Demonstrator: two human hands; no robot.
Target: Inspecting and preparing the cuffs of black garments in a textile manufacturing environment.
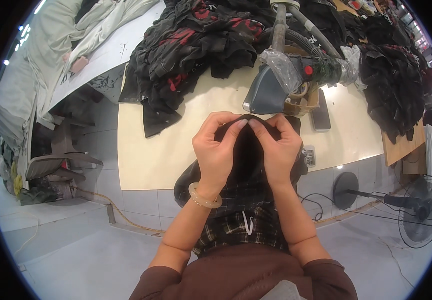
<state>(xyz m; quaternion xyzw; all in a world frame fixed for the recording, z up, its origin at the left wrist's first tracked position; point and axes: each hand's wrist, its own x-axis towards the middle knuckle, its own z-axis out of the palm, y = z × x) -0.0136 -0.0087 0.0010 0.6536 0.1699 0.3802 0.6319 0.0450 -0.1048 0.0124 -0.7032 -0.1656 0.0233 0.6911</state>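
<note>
A piece of black cloth (248,155), which looks like part of a garment, hangs down between my two hands toward my lap. My left hand (217,147) pinches its upper edge between thumb and fingers. Close beside it, my right hand (281,147) pinches the same edge, with the thumb tips almost meeting. Just beyond my fingertips is the dark blue-grey head of a machine (267,90), wrapped partly in clear plastic and joined to a ribbed hose. The cloth's lower part blends with the dark checked fabric over my lap.
Black garments with red prints (186,45) heap on the cream table (151,155); another dark pile (393,75) lies at right. A cardboard box (312,102) and a flat dark phone-like object (321,116) are beside the machine. A fan (422,211) lies right, a dark chair (61,162) left.
</note>
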